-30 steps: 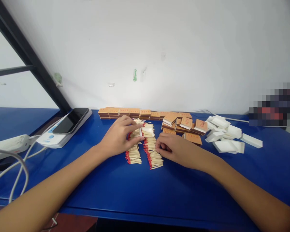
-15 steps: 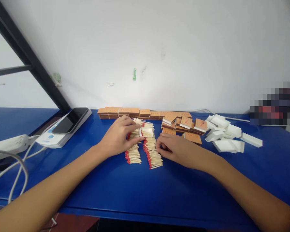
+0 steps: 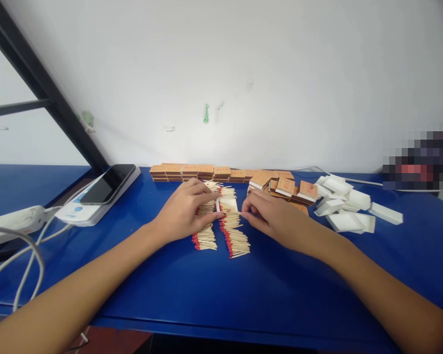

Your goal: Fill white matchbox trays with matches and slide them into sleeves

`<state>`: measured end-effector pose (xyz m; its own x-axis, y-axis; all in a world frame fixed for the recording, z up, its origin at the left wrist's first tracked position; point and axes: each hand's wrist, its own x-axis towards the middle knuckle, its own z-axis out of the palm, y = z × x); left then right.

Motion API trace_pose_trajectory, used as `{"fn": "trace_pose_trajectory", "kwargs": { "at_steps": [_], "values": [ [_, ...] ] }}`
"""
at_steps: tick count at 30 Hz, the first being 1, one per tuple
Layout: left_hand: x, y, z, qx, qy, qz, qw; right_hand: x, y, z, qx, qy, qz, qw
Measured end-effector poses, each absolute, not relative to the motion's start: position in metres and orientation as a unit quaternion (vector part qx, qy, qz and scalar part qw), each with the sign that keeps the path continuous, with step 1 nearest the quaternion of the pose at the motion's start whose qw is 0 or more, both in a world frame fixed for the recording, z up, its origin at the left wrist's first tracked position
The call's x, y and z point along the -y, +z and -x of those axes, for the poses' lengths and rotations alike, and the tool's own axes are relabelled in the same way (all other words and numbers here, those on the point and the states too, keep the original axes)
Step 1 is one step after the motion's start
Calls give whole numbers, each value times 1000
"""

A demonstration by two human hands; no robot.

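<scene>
My left hand [image 3: 188, 209] grips the left end of a small white matchbox tray [image 3: 230, 204] between thumb and fingers. A few matches lie in the tray. At the tray's near right corner my right hand [image 3: 264, 216] is closed in a pinch on the pale end of a match [image 3: 236, 213], its stick pointing left along the tray's near edge. Under and around the tray, red-headed matches lie in two columns: a left column [image 3: 206, 239], partly hidden by my left hand, and a right column [image 3: 238, 241]. Their heads mostly point left.
Orange matchboxes [image 3: 170, 169] stand in a row along the wall, with a loose heap of matchboxes [image 3: 286, 187] on the right. Several white trays [image 3: 354, 200] lie beyond. At left are a phone [image 3: 109, 184] on a white device, a power strip [image 3: 15, 226] and cables [image 3: 37, 250].
My right hand has moved slightly up from the right match column to the tray's corner, its fingertips now pinching a match. The left hand and tray have shifted slightly right.
</scene>
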<state>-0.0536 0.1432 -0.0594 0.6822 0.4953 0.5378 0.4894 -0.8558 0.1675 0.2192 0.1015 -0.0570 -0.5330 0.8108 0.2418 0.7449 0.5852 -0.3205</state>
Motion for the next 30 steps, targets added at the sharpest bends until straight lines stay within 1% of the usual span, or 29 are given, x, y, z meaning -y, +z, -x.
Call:
{"fn": "trace_pose_trajectory", "kwargs": {
  "at_steps": [4,7,13,20,22,25,26,27,28,30],
  "values": [
    [-139,-59,49,-250,305,-919,28,-103,-61,-215,867,48,438,234],
    [-135,-59,46,-234,317,-918,48,-103,-61,-212,868,33,428,249],
    [-131,-56,44,-239,332,-910,61,-96,-49,-213,850,83,436,284],
    [-129,-56,39,-263,329,-903,85,-93,-32,-225,853,183,442,210],
    [-124,-50,36,-280,330,-899,74,-95,-27,-230,850,193,453,186],
    [-91,-36,26,-313,382,-868,43,-99,-20,-239,846,189,480,135],
    [-71,-33,20,-316,408,-855,58,-100,-19,-242,846,182,488,115],
    [-49,-34,11,-316,416,-845,115,-101,-19,-245,846,174,494,96],
    [-24,-37,1,-311,386,-840,220,-102,-20,-248,847,168,499,75],
    [26,-51,-23,-238,286,-818,439,-103,-22,-250,849,158,502,46]
  ]
}}
